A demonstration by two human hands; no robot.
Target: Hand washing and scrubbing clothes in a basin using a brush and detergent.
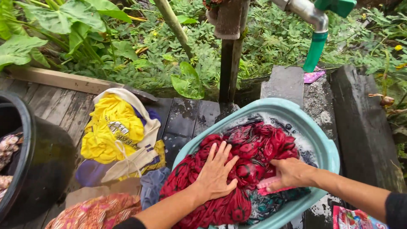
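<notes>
1. A wet wooden deck [186,118] is seen edged by green plants, with a black tub [38,161] at the left.
2. A pale turquoise basin [326,148] is set on the boards below a tap with a green spout [316,48].
3. A red and black patterned cloth [250,148] is heaped in the basin's soapy water and draped over its near rim.
4. A pile of yellow and cream laundry [112,131] is laid just left of the basin.
5. The left hand [216,171] is pressed flat on the cloth, fingers spread.
6. A pink scrubbing brush [269,185] is clasped in the right hand [292,171], fingers curled around it, against the cloth.
</notes>
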